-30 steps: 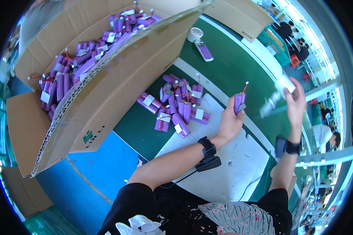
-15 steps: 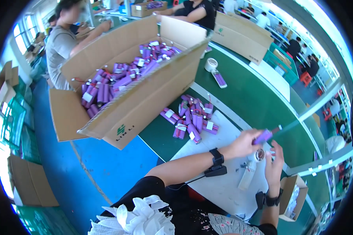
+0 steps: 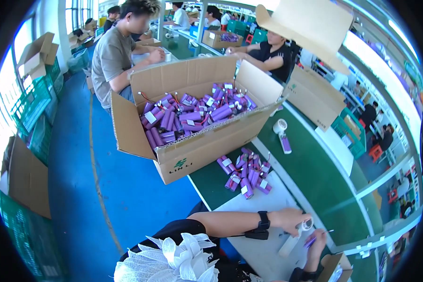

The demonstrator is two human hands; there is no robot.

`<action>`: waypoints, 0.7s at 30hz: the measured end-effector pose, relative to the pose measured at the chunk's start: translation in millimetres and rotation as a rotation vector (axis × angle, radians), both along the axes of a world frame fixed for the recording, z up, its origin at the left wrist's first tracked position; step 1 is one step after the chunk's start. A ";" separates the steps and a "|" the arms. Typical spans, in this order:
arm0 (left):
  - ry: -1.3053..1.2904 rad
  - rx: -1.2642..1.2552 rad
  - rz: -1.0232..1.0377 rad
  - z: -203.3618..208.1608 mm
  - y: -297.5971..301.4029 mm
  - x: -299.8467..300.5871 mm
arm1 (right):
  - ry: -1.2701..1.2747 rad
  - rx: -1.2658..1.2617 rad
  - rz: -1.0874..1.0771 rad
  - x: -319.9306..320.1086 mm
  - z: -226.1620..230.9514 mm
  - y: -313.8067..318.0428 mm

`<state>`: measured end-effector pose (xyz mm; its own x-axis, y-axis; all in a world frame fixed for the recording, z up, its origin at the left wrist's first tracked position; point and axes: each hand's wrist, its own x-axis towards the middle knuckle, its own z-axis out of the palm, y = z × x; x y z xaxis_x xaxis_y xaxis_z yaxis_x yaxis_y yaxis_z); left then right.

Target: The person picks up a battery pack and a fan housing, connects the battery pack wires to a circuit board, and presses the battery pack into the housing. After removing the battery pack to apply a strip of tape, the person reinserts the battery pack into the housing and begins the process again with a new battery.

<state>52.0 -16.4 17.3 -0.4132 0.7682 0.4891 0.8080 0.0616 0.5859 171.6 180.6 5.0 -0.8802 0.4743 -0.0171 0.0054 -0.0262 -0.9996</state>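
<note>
My left hand (image 3: 288,221) is closed at a white roll (image 3: 307,224), which looks like tape or labels, its fingers curled against the near side. A pale strip or flat holder (image 3: 288,245) runs from that roll toward me on the white board. Just right of it, my right hand (image 3: 317,240) grips a purple battery pack (image 3: 310,242), mostly covered by the fingers; a thin lead sticks out past the hand. Farther off, several purple battery packs (image 3: 249,175) with white labels lie in a loose heap on the table.
A big open cardboard box (image 3: 207,143) full of purple packs stands beyond the heap. Behind it on the green table (image 3: 315,160) are another white roll (image 3: 280,126) and a purple pack (image 3: 285,144). A small carton (image 3: 345,269) sits by my right forearm. Two people work across.
The purple pack has passed from my left hand to my right. My left hand has come down to the white roll. The whole view has shifted, showing more of the far room.
</note>
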 end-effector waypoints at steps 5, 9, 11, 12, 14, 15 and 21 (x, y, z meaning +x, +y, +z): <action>-0.393 -0.183 -0.345 -6.7 -2.6 -4.4 | -0.100 0.143 0.144 2.0 -9.4 -16.8; -0.395 -0.134 -0.441 -7.8 2.0 -6.7 | 0.120 0.320 0.259 -0.6 -1.4 -36.7; -0.378 -0.067 -0.449 -11.6 5.7 -6.6 | 0.047 0.381 0.307 2.5 -1.5 -28.6; -0.351 -0.014 -0.452 -13.8 7.3 -8.4 | 0.033 0.340 0.297 2.0 -1.3 -30.4; -0.458 -0.052 -0.446 -8.5 6.9 -9.1 | 0.067 0.338 0.222 -3.0 0.6 -39.6; -0.469 -0.057 -0.423 -9.7 8.0 -10.6 | 0.119 0.383 0.163 -4.4 -1.6 -41.2; -0.453 -0.076 -0.457 -4.1 10.8 -19.6 | -0.202 0.713 -0.041 7.9 12.8 -48.6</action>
<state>32.4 -5.5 13.3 -0.1888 0.9412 0.2803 0.4367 -0.1752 0.8824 179.4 132.0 17.8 -0.8738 0.4632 0.1478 0.2038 0.6250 -0.7535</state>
